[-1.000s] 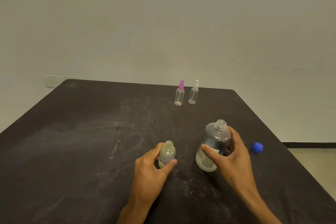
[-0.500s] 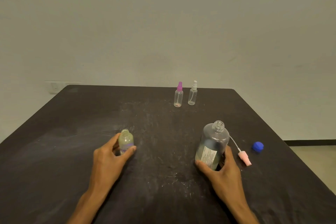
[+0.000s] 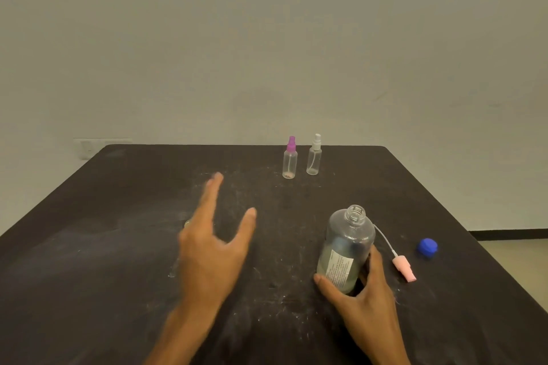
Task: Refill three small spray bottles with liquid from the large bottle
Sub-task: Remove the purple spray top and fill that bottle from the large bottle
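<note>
A dark table (image 3: 89,246), scratched and dusted with white marks, is standing against a pale wall (image 3: 267,38). The person's left hand (image 3: 213,249) is hovering over the middle of the table with fingers straight and thumb spread wide, holding nothing; just behind it a small edge of something pale (image 3: 187,223) is peeking out, and I cannot tell what it is. The right hand (image 3: 364,290) is curling around the lower part of the large bottle (image 3: 345,249), which is standing upright on the table with an open neck and a white label. Near the far edge two small spray bottles are standing side by side, just apart: one with a purple top (image 3: 289,158), one with a white top (image 3: 314,155). To the right of the large bottle a pink spray head (image 3: 404,268) with a thin white tube is lying flat, and a blue cap (image 3: 428,247) is sitting further right
</note>
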